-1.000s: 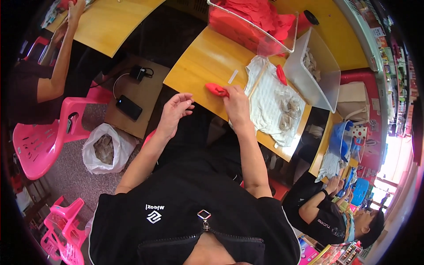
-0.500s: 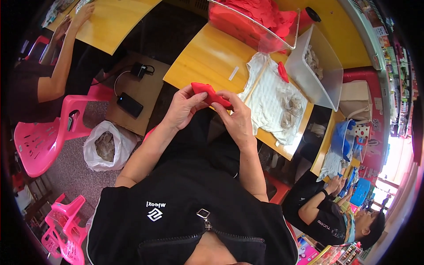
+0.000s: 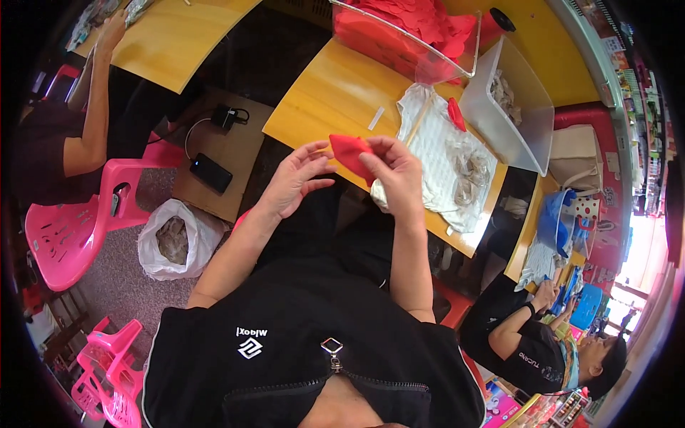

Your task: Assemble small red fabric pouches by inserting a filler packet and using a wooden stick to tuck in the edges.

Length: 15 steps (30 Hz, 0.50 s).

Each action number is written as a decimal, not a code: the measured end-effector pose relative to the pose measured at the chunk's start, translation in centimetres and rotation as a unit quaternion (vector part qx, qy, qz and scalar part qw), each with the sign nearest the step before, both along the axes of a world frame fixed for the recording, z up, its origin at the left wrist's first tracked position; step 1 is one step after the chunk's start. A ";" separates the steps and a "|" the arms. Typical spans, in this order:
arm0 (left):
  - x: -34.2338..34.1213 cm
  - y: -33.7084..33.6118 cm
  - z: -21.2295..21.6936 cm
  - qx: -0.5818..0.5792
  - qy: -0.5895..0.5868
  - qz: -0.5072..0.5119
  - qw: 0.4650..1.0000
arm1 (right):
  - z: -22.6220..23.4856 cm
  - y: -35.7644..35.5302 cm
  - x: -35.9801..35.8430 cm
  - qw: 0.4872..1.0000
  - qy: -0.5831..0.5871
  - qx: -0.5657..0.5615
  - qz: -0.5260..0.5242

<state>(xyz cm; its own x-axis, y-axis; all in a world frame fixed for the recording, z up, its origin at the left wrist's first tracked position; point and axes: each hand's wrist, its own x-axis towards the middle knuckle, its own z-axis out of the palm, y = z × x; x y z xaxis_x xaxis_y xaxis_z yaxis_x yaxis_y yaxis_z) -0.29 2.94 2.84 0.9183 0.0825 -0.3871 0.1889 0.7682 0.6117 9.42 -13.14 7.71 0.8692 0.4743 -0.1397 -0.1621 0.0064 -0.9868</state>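
My right hand (image 3: 397, 175) pinches a small red fabric piece (image 3: 348, 153) between thumb and fingers, in front of my body near the table's edge. To its left my left hand (image 3: 296, 178) is off the piece, fingers apart, with nothing in it. On the table lies a white cloth (image 3: 437, 178), with a thin wooden stick (image 3: 419, 118) across it. A second red piece (image 3: 455, 115) rests at the cloth's far side. Crumpled clear plastic (image 3: 471, 175) lies on the cloth's right part.
At the back of the yellow table (image 3: 335, 89) stands a clear bin (image 3: 399, 36) of red pieces; a translucent tub (image 3: 524, 118) is beside it. A white sack (image 3: 203, 246), a phone (image 3: 210, 173) and pink chairs (image 3: 68, 228) are at left. Co-workers sit on both sides.
My left hand has let go of the red piece and moved slightly away with fingers spread. The right hand now holds the piece alone, and the piece has turned to show a flatter side.
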 end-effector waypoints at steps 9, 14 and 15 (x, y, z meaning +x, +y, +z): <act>-2.4 1.2 -2.7 0.070 0.075 -0.050 0.993 | -0.7 2.8 4.2 0.985 -0.105 -0.133 0.033; -2.7 0.9 -3.2 0.073 0.088 -0.069 0.991 | -4.2 3.0 5.2 0.903 -0.294 -0.306 0.067; -2.6 0.9 -3.1 0.073 0.087 -0.070 0.991 | -5.0 3.3 5.0 0.870 -0.382 -0.310 0.031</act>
<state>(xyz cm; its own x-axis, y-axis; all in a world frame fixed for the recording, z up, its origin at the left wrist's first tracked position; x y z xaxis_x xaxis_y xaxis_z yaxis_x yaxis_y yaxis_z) -2.89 3.84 -0.21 0.8453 0.0248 -0.5337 0.3998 0.6332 0.6627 14.45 -9.84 2.74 0.7962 0.5634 0.2207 0.5612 -0.5512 -0.6175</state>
